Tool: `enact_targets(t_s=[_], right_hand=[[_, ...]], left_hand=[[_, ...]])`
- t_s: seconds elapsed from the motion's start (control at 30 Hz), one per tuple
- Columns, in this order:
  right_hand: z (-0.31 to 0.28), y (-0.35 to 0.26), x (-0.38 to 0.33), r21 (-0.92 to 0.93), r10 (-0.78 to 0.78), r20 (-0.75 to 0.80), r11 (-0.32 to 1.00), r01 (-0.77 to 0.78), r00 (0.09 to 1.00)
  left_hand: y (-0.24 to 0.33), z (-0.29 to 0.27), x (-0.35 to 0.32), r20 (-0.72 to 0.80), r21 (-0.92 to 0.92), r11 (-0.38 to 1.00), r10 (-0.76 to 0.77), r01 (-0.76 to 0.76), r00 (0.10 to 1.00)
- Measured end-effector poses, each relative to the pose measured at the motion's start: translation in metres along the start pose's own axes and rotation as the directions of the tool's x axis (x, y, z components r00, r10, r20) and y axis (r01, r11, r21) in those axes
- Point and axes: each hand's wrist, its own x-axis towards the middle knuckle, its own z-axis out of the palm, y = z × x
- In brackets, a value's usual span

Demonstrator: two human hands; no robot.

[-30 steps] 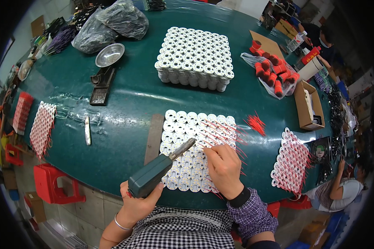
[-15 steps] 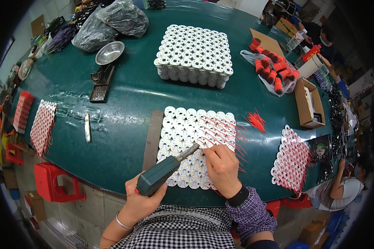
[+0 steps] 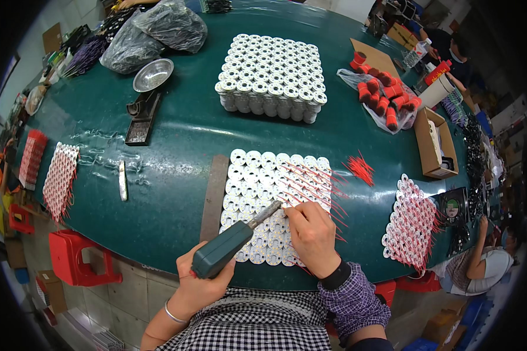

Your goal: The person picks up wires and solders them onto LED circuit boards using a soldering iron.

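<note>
My left hand [image 3: 202, 281] is wrapped round the dark green handle of a soldering gun [image 3: 223, 248]. Its metal tip points up and right and rests at a panel of small round white circuit boards [image 3: 253, 193]. Close beside that tip, my right hand [image 3: 313, 238] is closed in a pinch on a thin red wire, mostly hidden by the fingers. Red wires [image 3: 310, 182] stick out to the right from boards in the panel's upper right part. A flat dark metal bar [image 3: 215, 196] lies along the panel's left edge.
Loose red wires [image 3: 360, 169] lie right of the panel. Wired panels sit at far right [image 3: 410, 225] and far left [image 3: 61, 178]. Behind stand a stacked block of round boards [image 3: 272, 73], a metal dish [image 3: 153, 75], bundled red wires [image 3: 386, 96] and a cardboard box [image 3: 436, 146].
Both hands and the soldering gun keep almost the same place at the panel. The whole view has shifted very slightly.
</note>
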Motion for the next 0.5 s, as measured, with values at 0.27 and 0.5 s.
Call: enact_targets(t_s=[0.27, 0.5], right_hand=[[-0.001, -0.003, 0.002, 0.022, 0.009, -0.027, 1.000, -0.009, 1.000], [-0.005, -0.012, 0.002, 0.091, 0.037, -0.094, 0.995, -0.028, 0.995]], left_hand=[[0.004, -0.007, -0.008, -0.142, -0.093, 0.993, 0.056, -0.069, 0.988], [0.001, -0.009, -0.014, -0.146, -0.076, 0.997, 0.020, -0.031, 0.989]])
